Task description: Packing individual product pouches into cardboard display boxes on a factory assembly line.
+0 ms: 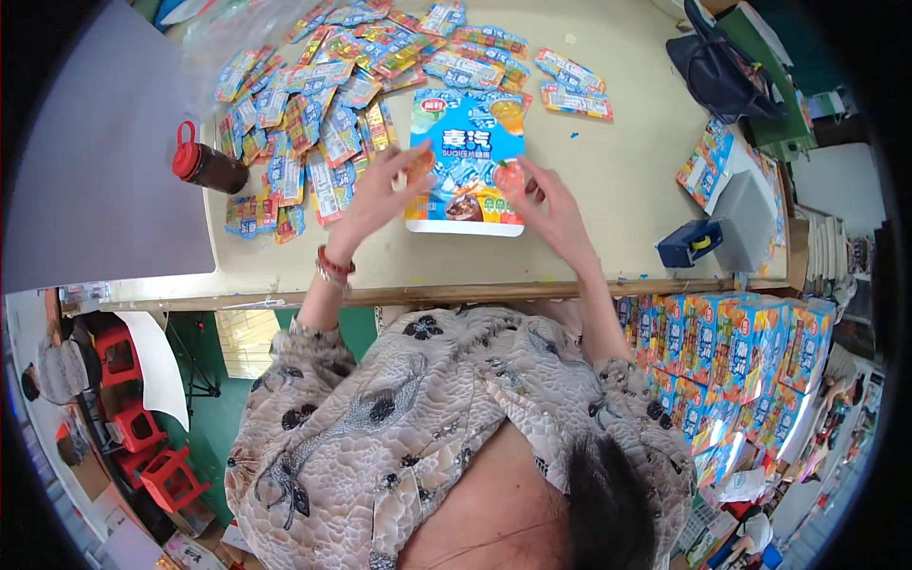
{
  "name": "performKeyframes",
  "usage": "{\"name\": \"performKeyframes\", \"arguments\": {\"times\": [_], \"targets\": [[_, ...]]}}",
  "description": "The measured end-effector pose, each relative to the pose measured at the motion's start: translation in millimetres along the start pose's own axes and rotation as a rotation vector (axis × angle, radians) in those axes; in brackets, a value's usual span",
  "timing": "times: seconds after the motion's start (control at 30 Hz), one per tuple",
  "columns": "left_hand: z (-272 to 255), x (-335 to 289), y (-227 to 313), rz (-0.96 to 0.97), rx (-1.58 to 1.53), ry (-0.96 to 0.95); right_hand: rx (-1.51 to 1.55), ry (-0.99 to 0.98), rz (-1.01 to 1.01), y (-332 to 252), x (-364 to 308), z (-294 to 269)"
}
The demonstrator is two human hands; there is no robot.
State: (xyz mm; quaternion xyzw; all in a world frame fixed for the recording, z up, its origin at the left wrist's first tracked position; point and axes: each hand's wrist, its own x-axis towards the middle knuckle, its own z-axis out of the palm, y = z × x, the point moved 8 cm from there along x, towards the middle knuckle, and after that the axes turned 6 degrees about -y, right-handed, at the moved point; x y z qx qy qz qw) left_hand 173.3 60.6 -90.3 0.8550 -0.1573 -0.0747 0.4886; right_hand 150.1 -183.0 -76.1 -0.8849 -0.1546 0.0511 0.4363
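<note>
A blue printed box (pixel 465 114) with fruit pictures and a white lower edge lies on the pale table in front of me. My left hand (pixel 382 195) holds its left side, with the fingertips over the edge. Opposite it, my right hand (pixel 556 214) grips the right side, thumb and fingers bent against the edge. Beyond and to the left spreads a loose heap of small colourful sachets (pixel 309 119). Two more sachets (pixel 577 100) lie apart from the heap, past the box's far right corner.
A dark bottle with a red lid (pixel 211 171) lies left of the heap. At the table's right are a blue tape dispenser (pixel 689 244), an opened printed carton (pixel 708 166) and a dark bag (pixel 727 71). Wrapped printed boxes (pixel 731 347) are stacked below right; red stools (pixel 171 480) stand lower left.
</note>
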Motion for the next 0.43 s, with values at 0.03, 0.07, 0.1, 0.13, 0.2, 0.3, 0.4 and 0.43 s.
{"name": "performKeyframes", "arguments": {"times": [0.03, 0.07, 0.1, 0.13, 0.2, 0.3, 0.4, 0.43], "targets": [[6.8, -10.4, 11.8, -0.015, 0.042, -0.058, 0.001, 0.001, 0.004, -7.7, -8.5, 3.4], [7.2, -17.7, 7.8, -0.011, 0.023, 0.020, 0.252, -0.027, 0.083, -6.3, -15.8, 9.5], [6.8, -22.8, 7.9, -0.014, 0.023, 0.019, 0.504, -0.056, 0.161, -3.3, -20.4, 15.6], [5.3, -26.0, 7.3, -0.039, 0.006, 0.000, 0.508, -0.051, 0.166, -4.0, -22.1, 15.0], [4.3, -30.7, 13.4, -0.053, -0.209, -0.032, 0.581, -0.064, 0.146, -6.1, -23.4, 16.9], [0.2, -31.1, 25.1, -0.073, -0.498, -0.132, 0.535, -0.046, 0.105, -2.5, -17.4, 13.1], [-5.6, -29.8, 23.9, -0.044, -0.260, -0.163, 0.154, 0.022, -0.164, -32.1, -13.7, -1.3], [-7.6, -30.0, 26.4, -0.029, 0.018, -0.150, -0.027, -0.010, -0.164, -35.4, -15.0, -0.8]]}}
